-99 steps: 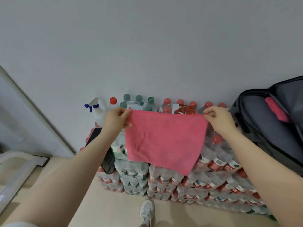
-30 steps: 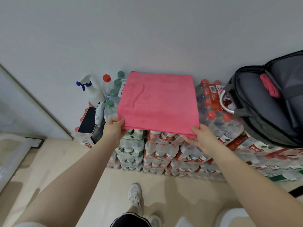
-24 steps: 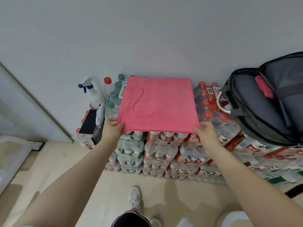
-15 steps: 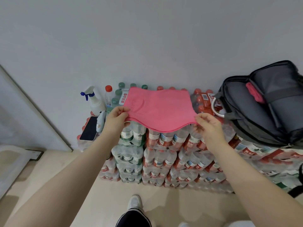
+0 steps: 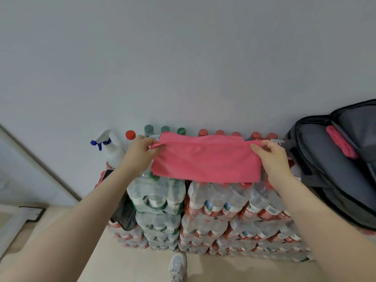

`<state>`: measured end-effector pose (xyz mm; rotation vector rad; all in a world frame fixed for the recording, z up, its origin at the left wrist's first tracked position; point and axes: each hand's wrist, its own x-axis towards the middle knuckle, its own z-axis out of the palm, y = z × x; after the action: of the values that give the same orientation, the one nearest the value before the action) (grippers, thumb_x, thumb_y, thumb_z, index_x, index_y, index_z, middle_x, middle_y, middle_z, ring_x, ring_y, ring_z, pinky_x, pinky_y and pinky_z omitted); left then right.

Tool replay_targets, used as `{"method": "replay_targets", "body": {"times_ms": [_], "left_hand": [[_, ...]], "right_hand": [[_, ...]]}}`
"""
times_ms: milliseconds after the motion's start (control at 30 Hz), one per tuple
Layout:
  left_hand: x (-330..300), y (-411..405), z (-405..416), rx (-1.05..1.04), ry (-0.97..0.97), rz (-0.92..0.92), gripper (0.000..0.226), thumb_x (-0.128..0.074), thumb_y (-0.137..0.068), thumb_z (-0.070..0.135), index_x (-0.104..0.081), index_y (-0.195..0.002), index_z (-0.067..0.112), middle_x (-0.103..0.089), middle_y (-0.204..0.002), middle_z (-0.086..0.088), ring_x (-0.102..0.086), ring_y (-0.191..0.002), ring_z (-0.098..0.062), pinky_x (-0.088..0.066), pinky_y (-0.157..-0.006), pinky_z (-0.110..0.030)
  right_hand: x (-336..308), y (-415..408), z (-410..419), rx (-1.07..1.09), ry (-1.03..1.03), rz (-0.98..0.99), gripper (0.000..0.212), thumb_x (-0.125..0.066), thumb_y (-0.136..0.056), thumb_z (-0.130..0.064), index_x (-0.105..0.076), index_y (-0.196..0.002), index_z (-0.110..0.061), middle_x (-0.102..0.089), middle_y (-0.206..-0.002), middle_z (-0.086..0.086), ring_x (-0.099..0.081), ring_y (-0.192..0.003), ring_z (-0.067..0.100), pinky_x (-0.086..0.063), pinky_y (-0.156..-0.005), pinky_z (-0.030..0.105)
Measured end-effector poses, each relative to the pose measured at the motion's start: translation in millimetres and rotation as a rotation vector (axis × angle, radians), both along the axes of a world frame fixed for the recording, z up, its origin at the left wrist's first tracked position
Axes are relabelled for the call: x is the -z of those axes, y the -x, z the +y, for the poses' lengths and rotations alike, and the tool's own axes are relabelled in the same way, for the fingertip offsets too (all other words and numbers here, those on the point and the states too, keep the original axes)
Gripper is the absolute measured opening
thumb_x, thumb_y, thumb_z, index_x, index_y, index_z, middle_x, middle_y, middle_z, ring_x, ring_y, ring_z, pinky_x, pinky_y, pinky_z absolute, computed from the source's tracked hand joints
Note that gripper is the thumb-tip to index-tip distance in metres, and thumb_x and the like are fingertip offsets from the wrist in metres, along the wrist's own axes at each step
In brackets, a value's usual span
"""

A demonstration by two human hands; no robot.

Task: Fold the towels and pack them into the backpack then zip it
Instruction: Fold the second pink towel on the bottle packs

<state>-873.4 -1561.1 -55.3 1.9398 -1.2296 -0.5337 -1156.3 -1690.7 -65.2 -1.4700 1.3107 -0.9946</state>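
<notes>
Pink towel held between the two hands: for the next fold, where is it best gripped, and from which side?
Probably at its two short ends, near the top edge. The pink towel hangs as a wide, doubled band, so the left hand and right hand, pinching from either side, could bring end to end.

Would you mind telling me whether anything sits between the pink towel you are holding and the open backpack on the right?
Nothing visible blocks it. The pink towel hangs between the left hand and right hand above the bottle packs. The backpack lies unzipped right beside the right hand, with another pink towel already inside.
</notes>
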Motion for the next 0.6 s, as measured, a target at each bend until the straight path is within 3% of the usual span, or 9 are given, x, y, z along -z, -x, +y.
{"method": "replay_targets", "body": {"times_ms": [100, 167, 233, 300, 400, 500, 600], "left_hand": [[0.3, -21.1, -42.0, -0.045, -0.017, 0.103, 0.018, -0.057, -0.088, 0.019, -0.053, -0.071, 0.022, -0.051, -0.084, -0.001, -0.048, -0.077, -0.017, -0.037, -0.065, -0.026], [6.1, -32.0, -66.2, -0.053, -0.053, 0.175, 0.006, -0.057, -0.088, 0.018, -0.055, -0.082, 0.017, -0.054, -0.078, 0.004, -0.05, -0.079, -0.017, -0.039, -0.069, -0.027], [14.7, -38.6, -83.2, -0.047, -0.135, 0.168, 0.009, -0.057, -0.088, 0.021, -0.057, -0.092, 0.013, -0.057, -0.082, 0.001, -0.052, -0.084, -0.019, -0.04, -0.073, -0.03], [24.2, -40.9, -92.4, -0.026, -0.234, 0.001, 0.02, -0.053, -0.091, 0.027, -0.057, -0.1, 0.01, -0.057, -0.09, -0.001, -0.052, -0.085, -0.019, -0.038, -0.073, -0.029], [34.1, -40.6, -99.1, 0.043, -0.229, -0.283, 0.021, -0.046, -0.094, 0.03, -0.053, -0.088, 0.011, -0.055, -0.081, -0.005, -0.056, -0.081, -0.026, -0.034, -0.066, -0.029], [37.8, -44.2, -103.3, 0.098, -0.208, -0.36, 0.023, -0.043, -0.095, 0.025, -0.053, -0.088, 0.005, -0.061, -0.082, -0.015, -0.058, -0.08, -0.033, -0.036, -0.064, -0.032], [35.7, -50.5, -110.2, 0.125, -0.201, -0.395, 0.025, -0.039, -0.097, 0.024, -0.053, -0.101, 0.003, -0.063, -0.09, -0.019, -0.055, -0.08, -0.032, -0.035, -0.065, -0.032]], "right_hand": [[0.0, -17.7, -42.5, 0.0, -0.038, 0.007, 0.017, -0.061, -0.086, -0.012, -0.061, -0.072, -0.021, -0.061, -0.078, 0.0, -0.055, -0.076, 0.018, -0.045, -0.074, 0.033], [6.1, -29.7, -66.1, -0.007, -0.065, 0.079, 0.017, -0.06, -0.086, -0.01, -0.06, -0.071, -0.018, -0.061, -0.077, 0.004, -0.056, -0.075, 0.021, -0.045, -0.074, 0.034], [17.2, -38.7, -80.7, -0.032, -0.081, 0.218, 0.013, -0.058, -0.086, -0.009, -0.06, -0.074, -0.011, -0.061, -0.078, 0.008, -0.054, -0.073, 0.021, -0.042, -0.069, 0.032], [30.7, -43.5, -87.6, -0.05, -0.099, 0.343, 0.016, -0.056, -0.087, -0.013, -0.06, -0.072, -0.014, -0.061, -0.074, 0.005, -0.054, -0.074, 0.021, -0.041, -0.069, 0.032], [37.4, -46.0, -94.4, -0.027, -0.061, 0.475, 0.025, -0.053, -0.09, -0.02, -0.064, -0.076, -0.003, -0.063, -0.077, 0.012, -0.055, -0.078, 0.024, -0.039, -0.07, 0.034], [34.6, -49.2, -97.7, -0.003, -0.039, 0.616, 0.026, -0.048, -0.092, -0.017, -0.063, -0.092, 0.005, -0.064, -0.094, 0.019, -0.057, -0.089, 0.03, -0.039, -0.074, 0.036], [36.9, -49.8, -102.9, 0.031, -0.074, 0.644, 0.022, -0.046, -0.091, -0.014, -0.06, -0.09, 0.003, -0.061, -0.091, 0.018, -0.054, -0.086, 0.028, -0.033, -0.07, 0.032]]}}
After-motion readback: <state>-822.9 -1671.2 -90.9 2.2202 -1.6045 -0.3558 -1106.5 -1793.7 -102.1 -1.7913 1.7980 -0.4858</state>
